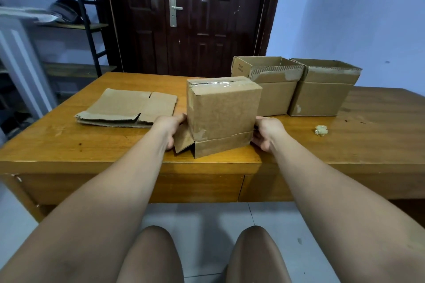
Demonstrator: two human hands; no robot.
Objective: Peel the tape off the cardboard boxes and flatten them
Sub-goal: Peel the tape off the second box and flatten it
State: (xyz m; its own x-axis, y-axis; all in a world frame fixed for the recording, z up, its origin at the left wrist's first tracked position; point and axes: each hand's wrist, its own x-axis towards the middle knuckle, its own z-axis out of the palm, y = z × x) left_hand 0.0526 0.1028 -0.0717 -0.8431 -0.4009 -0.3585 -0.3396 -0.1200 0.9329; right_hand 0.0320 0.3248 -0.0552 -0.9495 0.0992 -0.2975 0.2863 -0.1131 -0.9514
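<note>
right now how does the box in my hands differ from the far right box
The taped box has its top closed under clear tape; the far right box stands open, flaps up. The taped box is nearer, held by the left hand and right hand; the far right box sits farther back, untouched. Both are brown cardboard, unflattened.

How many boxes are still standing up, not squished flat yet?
3. The taped box stands in front between the left hand and right hand. The middle open box stands behind it, and the right open box beside that. None seems hidden.
</note>
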